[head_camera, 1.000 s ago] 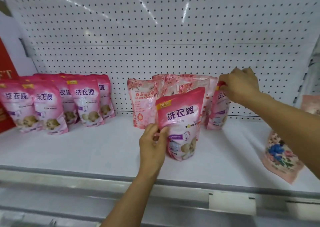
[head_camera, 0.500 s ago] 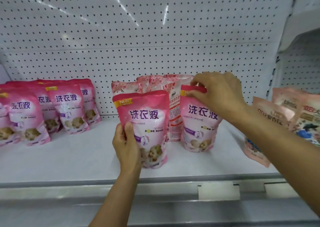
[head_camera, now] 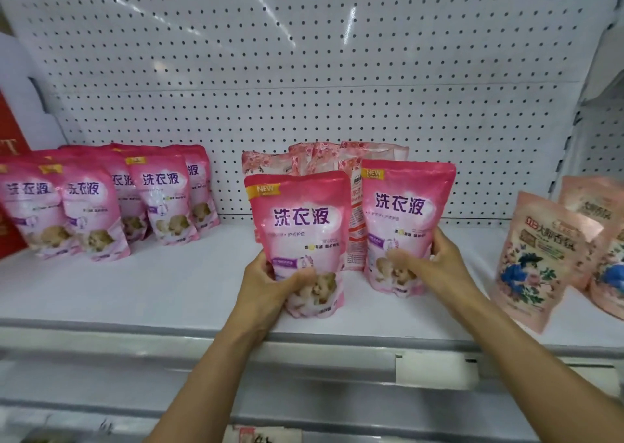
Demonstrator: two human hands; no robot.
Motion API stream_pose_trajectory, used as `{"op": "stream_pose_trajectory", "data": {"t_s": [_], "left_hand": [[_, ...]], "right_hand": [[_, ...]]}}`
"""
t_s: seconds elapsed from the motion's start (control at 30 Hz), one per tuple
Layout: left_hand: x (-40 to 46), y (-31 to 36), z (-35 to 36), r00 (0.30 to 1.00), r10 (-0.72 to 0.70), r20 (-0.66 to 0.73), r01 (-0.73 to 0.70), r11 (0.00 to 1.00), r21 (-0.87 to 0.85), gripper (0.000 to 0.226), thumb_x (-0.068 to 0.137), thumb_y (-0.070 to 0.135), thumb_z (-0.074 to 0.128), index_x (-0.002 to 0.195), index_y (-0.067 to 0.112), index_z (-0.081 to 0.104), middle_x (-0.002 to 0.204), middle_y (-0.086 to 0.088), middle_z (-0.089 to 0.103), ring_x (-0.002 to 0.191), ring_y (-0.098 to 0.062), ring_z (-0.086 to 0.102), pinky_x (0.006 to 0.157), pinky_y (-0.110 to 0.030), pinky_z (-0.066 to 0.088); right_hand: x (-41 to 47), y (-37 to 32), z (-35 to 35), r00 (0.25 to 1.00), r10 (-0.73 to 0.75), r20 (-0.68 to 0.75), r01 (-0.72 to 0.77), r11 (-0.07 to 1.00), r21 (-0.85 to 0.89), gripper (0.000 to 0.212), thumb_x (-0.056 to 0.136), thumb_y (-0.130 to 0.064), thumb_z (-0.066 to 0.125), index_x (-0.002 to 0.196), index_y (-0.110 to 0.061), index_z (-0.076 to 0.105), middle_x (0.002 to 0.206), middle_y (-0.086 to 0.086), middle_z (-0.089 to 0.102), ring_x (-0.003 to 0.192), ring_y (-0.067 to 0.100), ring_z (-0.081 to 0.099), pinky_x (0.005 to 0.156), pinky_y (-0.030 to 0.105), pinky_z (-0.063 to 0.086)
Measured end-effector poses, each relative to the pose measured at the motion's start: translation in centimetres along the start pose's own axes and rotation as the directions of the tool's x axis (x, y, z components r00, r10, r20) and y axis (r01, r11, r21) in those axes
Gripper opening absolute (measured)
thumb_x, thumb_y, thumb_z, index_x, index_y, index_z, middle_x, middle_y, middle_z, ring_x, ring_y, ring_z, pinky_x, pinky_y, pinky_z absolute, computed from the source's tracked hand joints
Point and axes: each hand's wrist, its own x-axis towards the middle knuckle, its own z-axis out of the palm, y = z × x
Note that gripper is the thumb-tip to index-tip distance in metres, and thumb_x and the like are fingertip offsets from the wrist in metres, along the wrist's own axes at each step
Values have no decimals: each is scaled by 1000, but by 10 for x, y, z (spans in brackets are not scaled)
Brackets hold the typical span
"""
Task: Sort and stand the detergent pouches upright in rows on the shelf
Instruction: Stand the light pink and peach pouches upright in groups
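Two bright pink detergent pouches stand upright mid-shelf. My left hand (head_camera: 270,284) grips the lower part of the nearer pouch (head_camera: 299,226), thumb across its front. My right hand (head_camera: 429,263) grips the lower part of the second pink pouch (head_camera: 403,213), a little farther back and to the right. Behind both stand several pale pink floral pouches (head_camera: 324,157) against the pegboard. A row of several matching bright pink pouches (head_camera: 101,199) stands at the left of the white shelf (head_camera: 175,284).
Peach pouches with blue flowers (head_camera: 543,257) stand at the right, one leaning toward the shelf front. A white pegboard (head_camera: 304,71) backs the shelf. A metal rail with a price-label holder (head_camera: 435,370) runs along the front edge. A red sign (head_camera: 8,148) is at the far left.
My right hand dropped from the top of the second pink pouch to its lower part. My left hand's pouch sits slightly right and upright. The camera shifted left.
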Motion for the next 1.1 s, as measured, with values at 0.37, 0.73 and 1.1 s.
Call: {"op": "stream_pose_trajectory", "data": {"t_s": [0.37, 0.73, 1.1], "left_hand": [[-1, 2, 2, 992, 40, -115, -57, 987, -148, 37, 82, 11, 77, 117, 11, 66, 105, -6, 77, 98, -25, 74, 89, -45, 58], [-3, 12, -69, 980, 23, -197, -93, 930, -354, 34, 84, 6, 73, 116, 5, 62, 103, -14, 76, 94, -34, 73, 78, -46, 61], [7, 22, -287, 960, 106, -261, -168, 959, -227, 56, 67, 21, 78, 120, 11, 62, 106, -9, 76, 98, -29, 73, 88, -49, 58]], "right_hand": [[-17, 4, 17, 991, -55, -123, 76, 983, 168, 45, 82, -12, 75, 122, -22, 58, 104, -4, 73, 83, 17, 74, 65, 34, 62], [-74, -44, 94, 980, -138, -145, 176, 940, 294, 35, 78, -9, 75, 106, -27, 63, 94, -7, 77, 83, 13, 74, 64, 22, 58], [-74, -64, 297, 986, -145, -82, 164, 929, 331, 34, 75, -13, 80, 103, -28, 66, 100, -1, 76, 90, 23, 74, 78, 43, 59]]}}
